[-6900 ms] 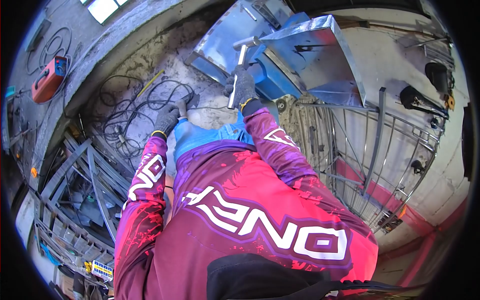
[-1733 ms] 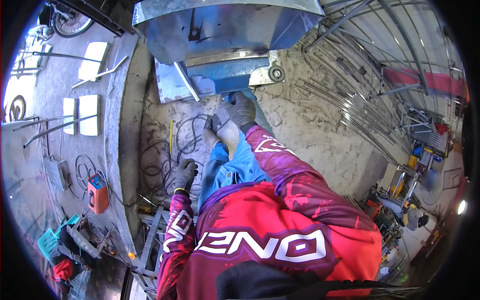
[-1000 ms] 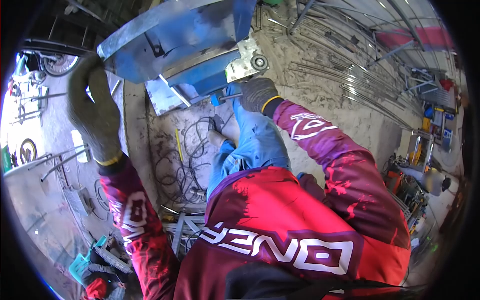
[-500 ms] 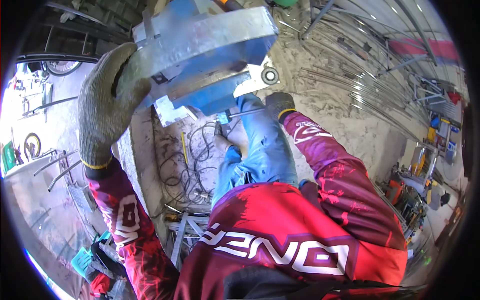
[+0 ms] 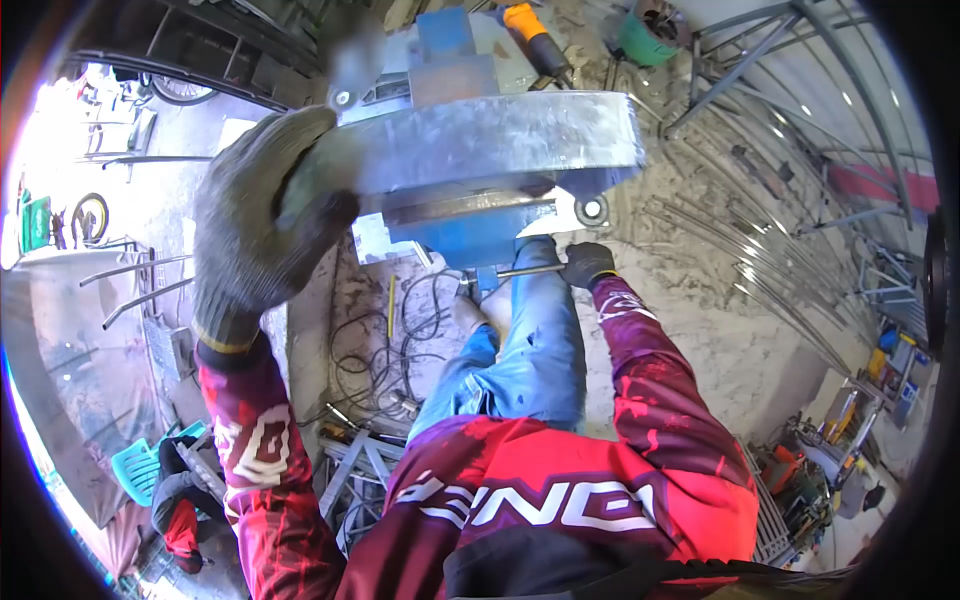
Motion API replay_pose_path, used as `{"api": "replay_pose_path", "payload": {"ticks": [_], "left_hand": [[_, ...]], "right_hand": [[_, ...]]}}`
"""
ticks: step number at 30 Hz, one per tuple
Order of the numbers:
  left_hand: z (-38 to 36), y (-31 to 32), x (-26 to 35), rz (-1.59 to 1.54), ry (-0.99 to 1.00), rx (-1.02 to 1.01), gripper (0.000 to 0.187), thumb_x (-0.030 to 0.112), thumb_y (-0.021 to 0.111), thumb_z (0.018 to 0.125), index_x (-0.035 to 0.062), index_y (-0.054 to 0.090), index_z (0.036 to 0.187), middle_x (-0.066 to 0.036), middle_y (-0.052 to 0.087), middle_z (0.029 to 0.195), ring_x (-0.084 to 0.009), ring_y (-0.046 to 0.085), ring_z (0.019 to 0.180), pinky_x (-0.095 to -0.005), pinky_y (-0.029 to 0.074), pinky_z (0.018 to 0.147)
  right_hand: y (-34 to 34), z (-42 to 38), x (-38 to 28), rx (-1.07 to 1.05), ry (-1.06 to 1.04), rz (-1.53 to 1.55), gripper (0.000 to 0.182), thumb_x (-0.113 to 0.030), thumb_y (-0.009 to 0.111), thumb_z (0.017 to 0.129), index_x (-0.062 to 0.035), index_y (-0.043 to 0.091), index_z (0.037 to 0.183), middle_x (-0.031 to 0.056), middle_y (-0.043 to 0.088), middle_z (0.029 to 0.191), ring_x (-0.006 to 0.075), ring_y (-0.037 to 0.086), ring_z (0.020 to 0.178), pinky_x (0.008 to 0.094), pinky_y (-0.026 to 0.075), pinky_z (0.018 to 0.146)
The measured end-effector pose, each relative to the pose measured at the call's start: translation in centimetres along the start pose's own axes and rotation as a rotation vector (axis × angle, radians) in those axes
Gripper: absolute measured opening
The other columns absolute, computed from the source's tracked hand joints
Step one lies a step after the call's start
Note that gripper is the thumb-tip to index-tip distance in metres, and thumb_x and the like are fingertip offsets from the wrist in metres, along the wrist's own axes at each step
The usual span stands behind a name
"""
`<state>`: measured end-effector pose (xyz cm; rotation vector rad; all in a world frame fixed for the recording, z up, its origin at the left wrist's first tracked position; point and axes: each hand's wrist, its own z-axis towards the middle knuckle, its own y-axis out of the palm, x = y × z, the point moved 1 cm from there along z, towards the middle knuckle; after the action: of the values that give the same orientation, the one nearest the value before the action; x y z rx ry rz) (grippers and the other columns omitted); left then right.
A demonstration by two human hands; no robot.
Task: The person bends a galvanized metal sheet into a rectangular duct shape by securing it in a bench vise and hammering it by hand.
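Note:
My left hand (image 5: 270, 215), in a grey knit glove, grips one end of a silvery rectangular metal tube (image 5: 500, 135). The tube is raised close to the camera, nearly level across the view, and covers part of a blue bench vise (image 5: 440, 232). Below the vise jaws, a steel vise handle (image 5: 530, 270) runs out sideways. My right hand (image 5: 588, 265), in a dark glove, is closed around its outer end.
An orange and black power tool (image 5: 537, 40) lies beyond the vise, near a green bucket (image 5: 648, 35). Long metal rods (image 5: 745, 245) spread over the floor at right. Black cable (image 5: 400, 335) coils by my feet. At lower left, a person (image 5: 182, 510) sits near a teal chair (image 5: 140, 465).
The metal tube, tilted up to the right before, is now nearly level. The whole view has shifted, showing more beyond the vise. My right hand stays at the handle's end.

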<state>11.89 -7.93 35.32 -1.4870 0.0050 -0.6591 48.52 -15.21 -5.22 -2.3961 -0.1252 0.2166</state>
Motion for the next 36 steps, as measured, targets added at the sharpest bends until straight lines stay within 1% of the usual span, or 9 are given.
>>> {"api": "replay_pose_path", "payload": {"ticks": [4,7,13,16,19,21,25,29,36], "left_hand": [[-1.5,-0.2,-1.7,-0.331,0.078,0.272,0.046,0.028,0.070,0.086,-0.0028,0.062,0.119,-0.018,0.065,0.113,-0.0306,0.065,0.101,-0.0374,0.051,0.090],[-3.9,-0.2,-2.7,-0.449,0.089,0.540,0.047,0.027,0.070,0.088,-0.0031,0.059,0.122,-0.016,0.064,0.116,-0.0257,0.063,0.104,-0.0367,0.050,0.092],[-5.9,5.0,-5.5,-0.933,-0.111,0.743,0.039,0.026,0.052,0.102,-0.0008,0.055,0.129,-0.014,0.057,0.130,-0.0216,0.054,0.120,-0.0347,0.040,0.104],[-5.2,6.4,-7.6,-0.435,0.018,0.779,0.040,0.029,0.038,0.107,0.0013,0.056,0.130,-0.011,0.061,0.126,-0.0209,0.056,0.118,-0.0329,0.040,0.104],[-4.3,6.5,-9.3,-0.681,-0.068,0.699,0.043,0.032,0.038,0.106,0.0013,0.055,0.131,-0.012,0.059,0.128,-0.0239,0.055,0.121,-0.0361,0.041,0.105],[-3.4,6.2,-9.8,-0.650,-0.006,0.696,0.044,0.034,0.043,0.104,0.0003,0.057,0.129,-0.012,0.063,0.121,-0.0223,0.058,0.116,-0.0358,0.043,0.101],[-2.2,4.9,-8.2,-0.772,-0.197,0.569,0.039,0.031,0.050,0.101,-0.0008,0.065,0.117,-0.009,0.067,0.109,-0.0187,0.062,0.098,-0.0312,0.047,0.091],[-2.2,5.0,-9.0,-0.590,-0.243,0.527,0.034,0.027,0.052,0.099,-0.0006,0.068,0.112,-0.009,0.067,0.109,-0.0180,0.062,0.096,-0.0301,0.048,0.087],[-2.5,5.9,-8.4,-0.693,-0.162,0.677,0.030,0.023,0.053,0.099,-0.0003,0.069,0.109,-0.011,0.068,0.107,-0.0189,0.064,0.096,-0.0311,0.049,0.086]], "right_hand": [[-1.5,-4.4,-2.0,0.280,0.168,0.249,0.044,-0.029,0.070,0.076,-0.0123,0.063,0.116,0.0164,0.056,0.124,0.0319,0.055,0.119,0.0428,0.048,0.097],[-6.0,-7.8,-0.6,0.578,0.053,0.683,0.029,-0.024,0.070,0.079,-0.0092,0.065,0.103,0.0152,0.065,0.096,0.0297,0.064,0.093,0.0377,0.051,0.084],[-24.3,-17.8,-6.2,1.310,-0.542,1.075,0.034,-0.026,0.060,0.093,0.0007,0.063,0.114,0.0110,0.063,0.111,0.0186,0.058,0.099,0.0339,0.048,0.087],[-28.4,-16.5,-8.2,1.313,-0.722,1.048,0.038,-0.028,0.060,0.094,0.0001,0.061,0.120,0.0113,0.059,0.120,0.0188,0.055,0.106,0.0335,0.047,0.090],[-30.0,-16.2,-10.3,1.327,-0.742,1.041,0.040,-0.030,0.060,0.095,0.0018,0.060,0.120,0.0101,0.062,0.113,0.0196,0.057,0.102,0.0336,0.048,0.088],[-29.8,-14.5,-9.8,1.222,-0.566,0.913,0.045,-0.049,0.048,0.099,-0.0122,0.070,0.114,0.0152,0.070,0.112,0.0301,0.061,0.112,0.0451,0.029,0.114],[-31.1,-20.6,-13.1,1.347,-0.057,0.321,0.042,-0.040,0.048,0.100,-0.0054,0.070,0.107,0.0147,0.070,0.105,0.0279,0.063,0.098,0.0387,0.045,0.097],[-30.4,-15.0,-10.9,1.212,-0.702,1.077,0.037,-0.035,0.047,0.101,-0.0061,0.070,0.103,0.0140,0.070,0.098,0.0266,0.062,0.093,0.0446,0.044,0.094],[-27.5,-12.1,-9.9,1.291,-0.623,1.127,0.029,-0.030,0.056,0.096,-0.0021,0.063,0.097,0.0063,0.057,0.085,0.0155,0.054,0.081,0.0342,0.047,0.074]]}}
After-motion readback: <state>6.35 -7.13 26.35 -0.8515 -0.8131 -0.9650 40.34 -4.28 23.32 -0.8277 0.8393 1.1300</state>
